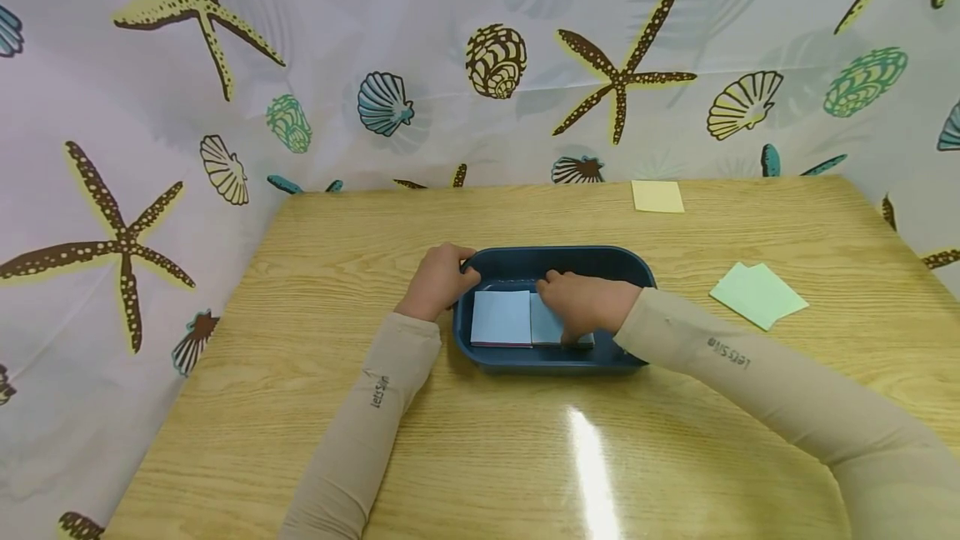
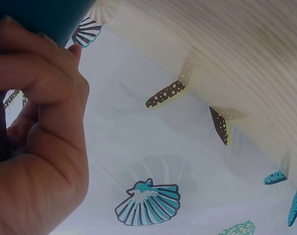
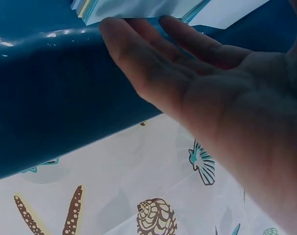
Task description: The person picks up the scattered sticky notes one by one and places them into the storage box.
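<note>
A dark blue oval plastic tub point(image 1: 517, 367) rests on the wooden table. My left hand point(image 1: 441, 280) grips its left end, the thumb over the rim and the fingers outside. Inside lie two square stacks of paper notes side by side. The left stack point(image 1: 501, 317) has a light blue top sheet. Over the right stack point(image 1: 543, 325), also light blue on top, my right hand point(image 1: 588, 302) spans from far edge to near edge and holds it. In the right wrist view, fingertips point(image 3: 111, 24) touch the edge of the layered paper stack point(image 3: 138, 9).
Light green paper notes point(image 1: 759, 294) overlap on the table right of the tub. A pale yellow note point(image 1: 657, 197) lies near the back edge. A cloth point(image 1: 435, 15) printed with shells and starfish hangs behind and along the sides of the table point(image 1: 337, 273).
</note>
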The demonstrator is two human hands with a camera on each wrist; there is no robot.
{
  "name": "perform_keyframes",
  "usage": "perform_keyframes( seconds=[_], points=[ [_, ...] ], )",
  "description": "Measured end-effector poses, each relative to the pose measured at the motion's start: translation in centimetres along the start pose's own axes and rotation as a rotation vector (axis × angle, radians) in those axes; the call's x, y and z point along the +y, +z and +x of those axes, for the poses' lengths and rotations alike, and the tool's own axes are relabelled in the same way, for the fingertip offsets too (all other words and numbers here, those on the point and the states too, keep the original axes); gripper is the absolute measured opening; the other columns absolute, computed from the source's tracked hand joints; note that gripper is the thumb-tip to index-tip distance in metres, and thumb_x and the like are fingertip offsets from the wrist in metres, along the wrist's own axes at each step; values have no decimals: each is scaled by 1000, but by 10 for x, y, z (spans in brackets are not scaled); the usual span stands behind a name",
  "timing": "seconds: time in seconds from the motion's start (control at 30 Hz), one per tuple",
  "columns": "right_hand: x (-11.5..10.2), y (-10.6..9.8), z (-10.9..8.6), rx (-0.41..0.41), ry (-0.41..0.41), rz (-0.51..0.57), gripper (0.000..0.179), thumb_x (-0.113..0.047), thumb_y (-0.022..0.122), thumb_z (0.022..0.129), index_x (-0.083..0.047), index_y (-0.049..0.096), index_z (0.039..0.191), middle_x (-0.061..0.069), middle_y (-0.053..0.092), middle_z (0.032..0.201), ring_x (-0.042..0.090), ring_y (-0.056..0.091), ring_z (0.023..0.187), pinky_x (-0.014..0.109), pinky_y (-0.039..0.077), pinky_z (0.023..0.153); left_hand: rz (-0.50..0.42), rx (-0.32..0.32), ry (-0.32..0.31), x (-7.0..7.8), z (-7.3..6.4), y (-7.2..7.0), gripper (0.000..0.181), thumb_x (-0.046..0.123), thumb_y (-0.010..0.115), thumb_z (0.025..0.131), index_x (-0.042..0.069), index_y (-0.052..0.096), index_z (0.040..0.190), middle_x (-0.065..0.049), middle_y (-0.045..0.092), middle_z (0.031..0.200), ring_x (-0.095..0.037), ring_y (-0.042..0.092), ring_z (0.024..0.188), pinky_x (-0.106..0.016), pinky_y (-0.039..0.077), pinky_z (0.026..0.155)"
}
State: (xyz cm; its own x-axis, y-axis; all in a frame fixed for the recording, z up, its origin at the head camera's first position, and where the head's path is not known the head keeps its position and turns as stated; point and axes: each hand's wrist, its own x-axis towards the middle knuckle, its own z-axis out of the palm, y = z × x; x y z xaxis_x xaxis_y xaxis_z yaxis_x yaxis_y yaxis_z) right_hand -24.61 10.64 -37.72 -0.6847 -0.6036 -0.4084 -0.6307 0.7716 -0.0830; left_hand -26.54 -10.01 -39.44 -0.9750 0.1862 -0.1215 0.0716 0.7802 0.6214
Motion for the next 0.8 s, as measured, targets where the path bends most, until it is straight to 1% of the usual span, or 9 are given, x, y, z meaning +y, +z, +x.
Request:
perform_keyframes(
  seconds=[0.2, 0.27, 0.33, 0.43, 0.5, 0.6, 0.67, 0.7, 0.8],
  points=[
    [0, 0, -1, 4, 9, 23, 79, -19, 84, 74, 9, 45, 136, 23, 52, 124, 29, 57, 104, 39, 51, 90, 6, 4, -3, -1, 2, 1, 44, 3, 55, 90, 3, 57, 134, -15, 64, 106, -13, 44, 41, -21, 40, 42],
    [2, -2, -4, 10, -1, 33, 78, -22, 83, 76, 9, 44, 136, 22, 52, 123, 28, 57, 104, 38, 51, 89, 8, 2, -9, -2, 2, 1, 44, 4, 55, 90, 3, 56, 134, -15, 64, 108, -13, 44, 41, -22, 40, 42],
    [3, -7, -11, 30, -18, 74, 77, -26, 80, 79, 8, 43, 137, 22, 51, 125, 28, 57, 107, 39, 51, 90, 5, -7, -19, -2, 2, 1, 44, 4, 55, 91, 3, 56, 135, -14, 64, 109, -13, 44, 42, -22, 41, 43],
    [8, -20, -30, 134, -70, 186, 69, -28, 74, 85, 6, 45, 137, 21, 50, 130, 30, 56, 112, 41, 49, 92, 1, -16, -25, -2, 1, 2, 43, 5, 56, 91, 3, 57, 134, -14, 64, 109, -13, 45, 43, -22, 42, 43],
    [16, -29, -47, 249, -107, 271, 60, -25, 70, 88, 5, 48, 134, 21, 51, 131, 32, 55, 114, 45, 47, 94, 1, -15, -17, -3, 1, 2, 43, 5, 56, 91, 3, 57, 134, -15, 64, 108, -14, 46, 43, -23, 42, 43],
    [38, -39, -74, 439, -117, 307, 46, -19, 66, 91, 5, 54, 129, 21, 55, 126, 35, 56, 113, 49, 46, 94, 6, -2, 4, -3, 2, 3, 42, 4, 56, 90, 3, 58, 133, -15, 65, 106, -13, 45, 42, -22, 42, 43],
    [57, -39, -91, 529, -65, 302, 39, -15, 64, 93, 5, 56, 126, 21, 57, 124, 37, 55, 112, 52, 45, 92, 8, 3, 12, -3, 2, 2, 42, 4, 56, 90, 3, 58, 132, -15, 65, 105, -13, 45, 41, -22, 42, 42],
    [67, -37, -99, 556, -27, 299, 37, -14, 62, 94, 5, 56, 125, 22, 57, 123, 38, 55, 111, 53, 45, 92, 9, 3, 13, -2, 2, 2, 41, 4, 56, 90, 3, 59, 132, -15, 65, 105, -13, 45, 41, -22, 42, 43],
    [96, -26, -119, 571, 83, 303, 36, -12, 59, 95, 7, 55, 126, 25, 57, 123, 41, 53, 112, 56, 44, 90, 11, 3, 9, -3, 2, 1, 42, 4, 56, 90, 3, 59, 132, -15, 64, 108, -13, 46, 43, -22, 42, 43]
  ],
)
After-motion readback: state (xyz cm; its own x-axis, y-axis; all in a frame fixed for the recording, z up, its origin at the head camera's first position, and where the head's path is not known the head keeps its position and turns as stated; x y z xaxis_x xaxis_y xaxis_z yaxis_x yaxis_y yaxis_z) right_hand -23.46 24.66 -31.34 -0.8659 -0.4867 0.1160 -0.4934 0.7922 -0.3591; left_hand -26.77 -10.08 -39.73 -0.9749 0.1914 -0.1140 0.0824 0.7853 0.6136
